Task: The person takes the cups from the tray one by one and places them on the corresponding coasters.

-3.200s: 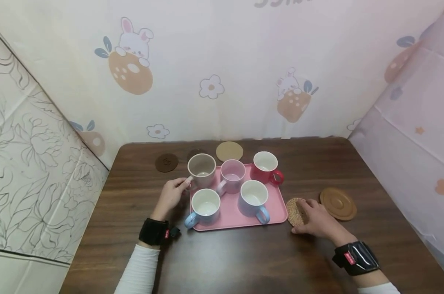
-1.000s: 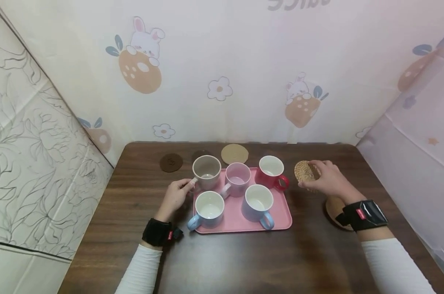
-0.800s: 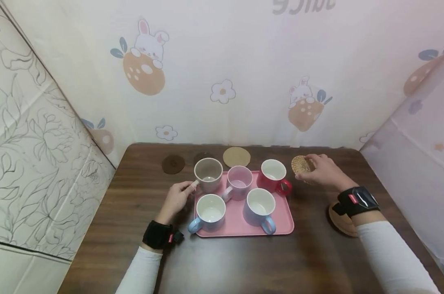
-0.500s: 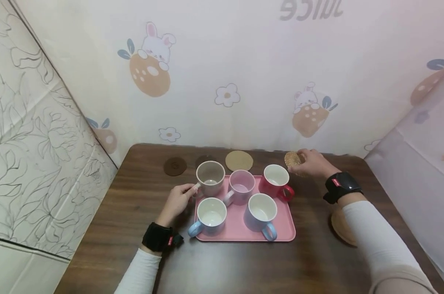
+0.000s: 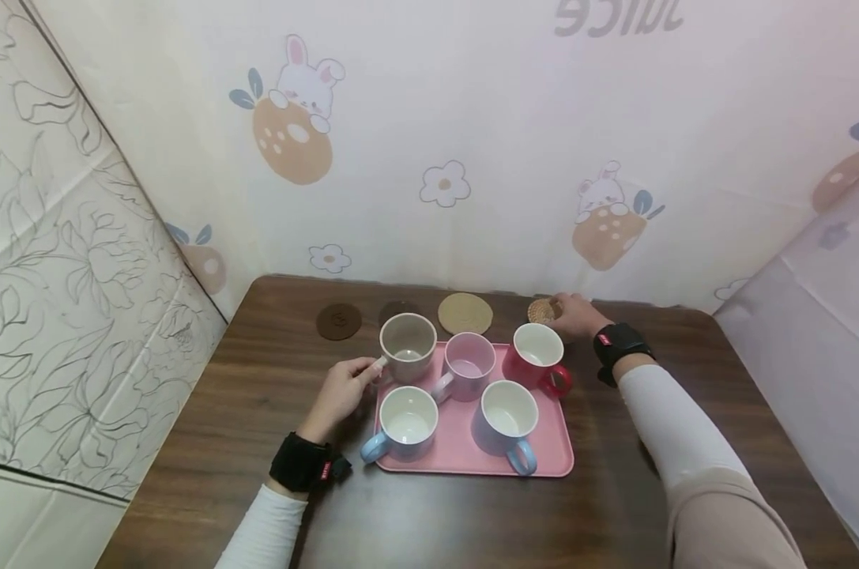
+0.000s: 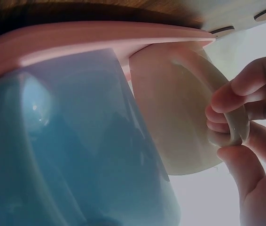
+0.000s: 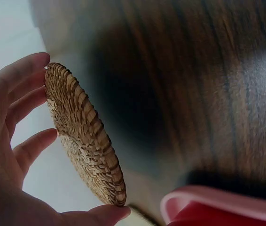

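Observation:
A pink tray point(image 5: 465, 450) on the dark wooden table point(image 5: 258, 411) carries several mugs. My left hand point(image 5: 344, 389) pinches the handle of the beige mug point(image 5: 407, 346) at the tray's back left corner; the left wrist view shows fingers point(image 6: 234, 136) curled round that handle, beside the blue mug point(image 6: 76, 150). My right hand point(image 5: 570, 313) holds a woven round coaster point(image 5: 540, 310) at the table's back edge, behind the red mug point(image 5: 536, 353). In the right wrist view the woven coaster point(image 7: 83, 136) is tilted, gripped by fingers and thumb just above the table.
Along the back edge lie a dark brown coaster point(image 5: 339, 322), a second dark coaster point(image 5: 395, 310) partly behind the beige mug, and a tan coaster point(image 5: 465, 313). A pink mug point(image 5: 468, 365) and two blue-handled mugs point(image 5: 405, 412) point(image 5: 507, 419) stand on the tray. Patterned walls enclose the table.
My right hand picked up the woven coaster from beside the tray's front right corner and carried it to the back edge behind the red mug. The left hand kept its grip.

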A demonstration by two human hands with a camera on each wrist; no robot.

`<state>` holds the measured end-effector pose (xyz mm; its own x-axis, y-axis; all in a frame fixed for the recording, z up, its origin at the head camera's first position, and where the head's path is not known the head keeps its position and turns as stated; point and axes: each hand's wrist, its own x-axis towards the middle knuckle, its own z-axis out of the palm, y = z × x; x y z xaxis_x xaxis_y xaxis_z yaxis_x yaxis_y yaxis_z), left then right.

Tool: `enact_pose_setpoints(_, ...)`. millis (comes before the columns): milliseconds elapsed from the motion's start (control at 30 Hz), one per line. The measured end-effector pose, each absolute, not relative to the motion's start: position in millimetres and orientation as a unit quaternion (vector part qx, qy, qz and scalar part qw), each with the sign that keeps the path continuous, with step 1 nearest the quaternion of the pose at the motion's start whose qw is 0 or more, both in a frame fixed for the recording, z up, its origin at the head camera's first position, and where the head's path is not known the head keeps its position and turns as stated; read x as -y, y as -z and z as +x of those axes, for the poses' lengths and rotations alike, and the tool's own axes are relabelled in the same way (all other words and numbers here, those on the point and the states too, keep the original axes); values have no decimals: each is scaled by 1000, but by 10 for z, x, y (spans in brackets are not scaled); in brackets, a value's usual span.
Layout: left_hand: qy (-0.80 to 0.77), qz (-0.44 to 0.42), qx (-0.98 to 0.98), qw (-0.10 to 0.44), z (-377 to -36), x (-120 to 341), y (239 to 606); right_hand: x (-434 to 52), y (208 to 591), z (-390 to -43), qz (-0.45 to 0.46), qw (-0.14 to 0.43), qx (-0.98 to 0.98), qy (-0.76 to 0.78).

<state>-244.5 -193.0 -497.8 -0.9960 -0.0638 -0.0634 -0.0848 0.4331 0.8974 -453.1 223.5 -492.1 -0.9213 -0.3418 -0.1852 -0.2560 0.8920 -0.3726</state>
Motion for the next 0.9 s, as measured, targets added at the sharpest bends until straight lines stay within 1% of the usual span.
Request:
enact_pose_setpoints(200, -541, -51, -839, 23, -2451, 1935, 4963, -2193, 5120, -4658, -171, 122, -964, 162)
enact_pose_setpoints(267, -544, -56, -837, 30, -2452, 1937, 4955, -2172, 5135, -4672, -164, 132, -965, 158)
enact_pose_setpoints(400, -546, -60, -835, 37, -2454, 1934, 4966, -2138, 5151, -4666, -150, 143, -967, 150)
enact_pose_setpoints(567, -546, -54, -835, 46, -2438, 1886, 4984, -2239, 5177, -4552, -137, 145, -968, 153)
enact_pose_setpoints(667, -544, -46, -837, 43, -2438, 1880, 4994, -2299, 5136, -4495, -133, 133, -969, 159)
enact_pose_setpoints(900, -547, -47, -835, 22, -2448, 1898, 4981, -2357, 4933, -4311, -127, 84, -971, 183)
